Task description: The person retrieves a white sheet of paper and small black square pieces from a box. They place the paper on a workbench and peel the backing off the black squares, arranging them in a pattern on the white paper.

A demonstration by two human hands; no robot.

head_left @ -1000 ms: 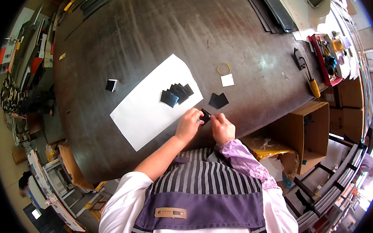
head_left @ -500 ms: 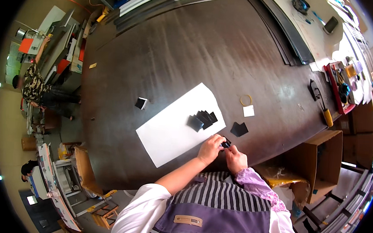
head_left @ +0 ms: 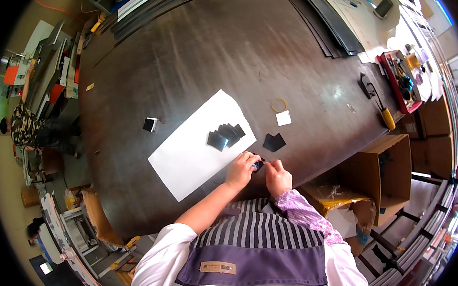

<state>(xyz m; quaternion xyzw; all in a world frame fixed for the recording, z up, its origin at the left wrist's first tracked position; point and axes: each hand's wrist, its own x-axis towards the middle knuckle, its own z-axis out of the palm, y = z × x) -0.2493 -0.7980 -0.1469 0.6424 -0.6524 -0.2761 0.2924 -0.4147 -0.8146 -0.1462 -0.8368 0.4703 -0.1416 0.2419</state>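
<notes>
My left hand [head_left: 240,171] is closed on a small glossy black square piece [head_left: 259,164] near the table's front edge. Beside it, my right hand [head_left: 277,178] is closed in a pinch with its fingertips at the piece's right edge; whatever lies between those fingertips is too small to tell. Just beyond my left hand, several black squares [head_left: 228,136] overlap in a fan on a white sheet [head_left: 178,163]. To the right of the sheet lie two overlapping black pieces [head_left: 274,142].
A dark table [head_left: 192,51] carries a white square [head_left: 283,118], a rubber band [head_left: 279,103], a small black-and-white piece [head_left: 150,124] and a yellow-handled tool [head_left: 387,117]. A red tray [head_left: 400,82] holds tools at right. An open cardboard box [head_left: 389,179] stands by the front edge. Someone in camouflage [head_left: 28,126] stands at left.
The whole view has shifted, so the table and things appear further left and slightly higher or lower. Both hands stay close together at the black piece, my right fingertips slightly further from my left hand.
</notes>
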